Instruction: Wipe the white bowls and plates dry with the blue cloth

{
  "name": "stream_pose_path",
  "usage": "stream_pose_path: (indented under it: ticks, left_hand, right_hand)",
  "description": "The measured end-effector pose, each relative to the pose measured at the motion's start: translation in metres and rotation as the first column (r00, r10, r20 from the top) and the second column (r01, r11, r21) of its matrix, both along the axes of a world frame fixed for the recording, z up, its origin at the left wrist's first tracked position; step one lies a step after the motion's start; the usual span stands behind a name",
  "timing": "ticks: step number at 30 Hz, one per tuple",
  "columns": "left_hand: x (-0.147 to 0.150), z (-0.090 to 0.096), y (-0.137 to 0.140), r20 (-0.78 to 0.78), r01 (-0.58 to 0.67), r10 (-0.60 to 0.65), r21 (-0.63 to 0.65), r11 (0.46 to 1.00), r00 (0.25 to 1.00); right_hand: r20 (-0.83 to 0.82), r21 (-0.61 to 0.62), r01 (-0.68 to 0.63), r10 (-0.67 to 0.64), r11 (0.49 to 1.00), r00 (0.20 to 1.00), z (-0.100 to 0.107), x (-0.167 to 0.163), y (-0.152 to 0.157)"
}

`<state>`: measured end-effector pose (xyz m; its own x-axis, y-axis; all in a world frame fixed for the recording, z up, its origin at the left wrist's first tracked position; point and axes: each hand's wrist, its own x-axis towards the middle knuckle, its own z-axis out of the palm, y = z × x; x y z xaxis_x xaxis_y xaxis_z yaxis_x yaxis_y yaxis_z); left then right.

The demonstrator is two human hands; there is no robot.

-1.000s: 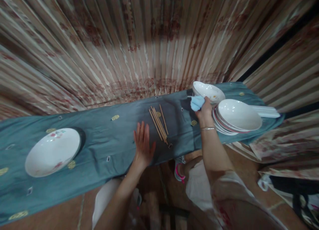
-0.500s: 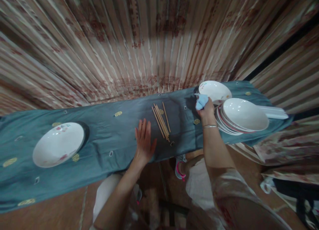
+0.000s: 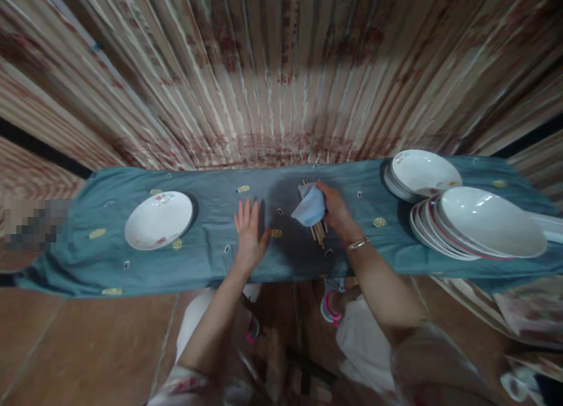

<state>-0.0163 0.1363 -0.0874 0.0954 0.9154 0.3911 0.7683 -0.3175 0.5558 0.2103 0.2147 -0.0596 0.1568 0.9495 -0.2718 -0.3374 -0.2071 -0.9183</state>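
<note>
My right hand (image 3: pixel 336 209) grips a light blue cloth (image 3: pixel 311 207) above the middle of the table. Beneath the cloth lie several wooden chopsticks (image 3: pixel 320 237), partly hidden by it; I cannot tell whether cloth and chopsticks touch. To the left, my left hand (image 3: pixel 250 236) rests flat on the green tablecloth (image 3: pixel 220 218), fingers spread, holding nothing. A white floral bowl (image 3: pixel 159 220) sits by itself farther left, beyond my left hand.
At the right stand a stack of large white bowls (image 3: pixel 488 221) and, behind it, a stack of smaller floral bowls (image 3: pixel 424 171). White flat items (image 3: pixel 549 225) poke out beyond the large stack. A pleated curtain (image 3: pixel 272 89) hangs along the table's far edge.
My right hand has moved left with the blue cloth, from beside the bowl stacks to over the chopsticks. The view has turned right. My left hand stays flat on the table.
</note>
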Motion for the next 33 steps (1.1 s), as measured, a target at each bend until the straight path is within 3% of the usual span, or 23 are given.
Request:
stream_pose_path:
  ticks: [5,10,13,17,24,29,33]
  left_hand:
    - [-0.062,-0.003,0.011,0.028,-0.231,0.231,-0.001,0.973,0.973]
    - [-0.123,0.004,0.011,-0.085,-0.463,0.458,-0.045,0.885,0.885]
    - [-0.144,0.009,0.005,-0.177,-0.535,0.517,-0.072,0.842,0.838]
    - [-0.155,0.008,0.000,-0.275,-0.540,0.496,-0.111,0.835,0.824]
    - [-0.160,0.007,0.001,-0.297,-0.528,0.482,-0.092,0.844,0.824]
    - [-0.151,0.013,0.001,-0.324,-0.524,0.459,-0.151,0.838,0.827]
    - [-0.138,0.018,0.001,-0.320,-0.466,0.399,-0.169,0.868,0.859]
  right_hand:
    - [-0.044,-0.091,-0.209,0.206,0.974,0.978,0.001,-0.048,-0.023]
    - [-0.065,-0.090,-0.246,0.241,0.965,0.968,0.004,-0.070,-0.030]
    - [-0.055,-0.085,-0.269,0.265,0.959,0.963,0.003,-0.075,-0.029]
    - [-0.009,-0.083,-0.283,0.283,0.956,0.959,-0.002,-0.077,-0.027]
    - [-0.021,-0.080,-0.257,0.256,0.963,0.966,-0.003,-0.077,-0.025]
    - [-0.007,-0.079,-0.283,0.284,0.956,0.959,-0.006,-0.080,-0.025]
    - [0.029,-0.109,-0.254,0.258,0.961,0.966,-0.009,-0.084,-0.026]
